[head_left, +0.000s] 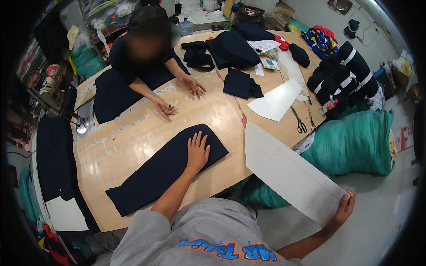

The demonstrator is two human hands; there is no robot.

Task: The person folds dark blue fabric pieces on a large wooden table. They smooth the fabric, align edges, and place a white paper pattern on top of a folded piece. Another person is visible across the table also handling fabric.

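My left hand (197, 153) lies flat, fingers spread, on a folded piece of dark navy cloth (155, 175) near the table's front edge. Off to the right, my right hand (345, 207) grips the outer end of a long white cardboard pattern piece (288, 170). The pattern's far end rests on the table, and the rest of it juts past the edge. Thin lines are drawn across it. Opposite me, a person in dark clothes leans over the table with both hands (177, 99) open, palms turned up, close to another navy cloth (124, 97).
A smaller white pattern piece (276, 101) lies beside scissors (299, 120) at the table's right. Navy cloth stacks (233, 48) sit at the back. Tied navy bundles (339, 77) and a green sack (350, 142) crowd the right side. A sewing machine (53, 91) stands at left.
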